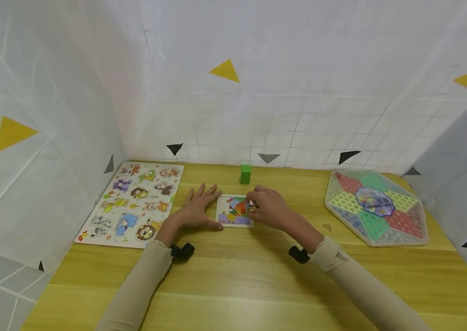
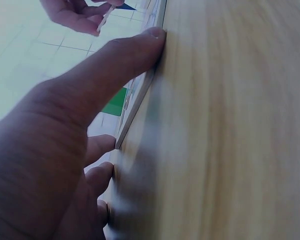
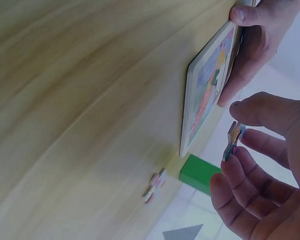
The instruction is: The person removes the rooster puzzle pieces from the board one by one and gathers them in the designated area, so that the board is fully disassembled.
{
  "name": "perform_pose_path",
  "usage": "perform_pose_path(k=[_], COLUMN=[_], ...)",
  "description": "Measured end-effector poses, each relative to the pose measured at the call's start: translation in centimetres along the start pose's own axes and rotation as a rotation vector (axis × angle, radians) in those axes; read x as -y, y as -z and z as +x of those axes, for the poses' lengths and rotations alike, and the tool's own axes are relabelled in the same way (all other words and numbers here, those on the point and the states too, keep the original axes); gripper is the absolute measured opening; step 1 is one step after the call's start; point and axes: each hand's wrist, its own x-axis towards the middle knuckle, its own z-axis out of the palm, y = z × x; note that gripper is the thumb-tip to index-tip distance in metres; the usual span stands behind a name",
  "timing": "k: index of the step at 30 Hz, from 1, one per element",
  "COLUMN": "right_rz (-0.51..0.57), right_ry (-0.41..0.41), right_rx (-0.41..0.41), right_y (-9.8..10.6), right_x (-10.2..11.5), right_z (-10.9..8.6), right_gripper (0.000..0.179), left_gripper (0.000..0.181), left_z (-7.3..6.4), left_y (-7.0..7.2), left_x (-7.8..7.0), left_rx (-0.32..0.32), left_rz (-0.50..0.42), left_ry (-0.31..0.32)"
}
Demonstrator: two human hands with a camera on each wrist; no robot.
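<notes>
Puzzle piece (image 3: 234, 140) pinched in the right hand (image 1: 269, 208), held off the picture board (image 1: 235, 219), clear from the right wrist, half hidden by fingers from the head. Left hand (image 1: 196, 211) spread, thumb and forefinger against the board's edge. Loose piece (image 3: 155, 186) near the green block (image 3: 200, 173), seen only from the right wrist, print hard to make out.

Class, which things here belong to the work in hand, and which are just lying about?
Apparently in use:
- framed jigsaw
- pinched puzzle piece (right hand)
- loose puzzle piece

Seemingly lying about:
- green block
- animal puzzle board
- Chinese checkers set
</notes>
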Motion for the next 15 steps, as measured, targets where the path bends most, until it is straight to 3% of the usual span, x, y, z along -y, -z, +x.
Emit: perform_pose_path(k=[15], right_rz=[0.018], right_ry=[-0.055], right_rx=[-0.019], right_y=[0.4], right_x=[-1.9], right_z=[-1.8], right_gripper=[0.024], left_gripper=[0.111], left_z=[0.0], left_y=[0.0], left_x=[0.0], left_rx=[0.005], left_rz=[0.006], left_ry=[-0.010])
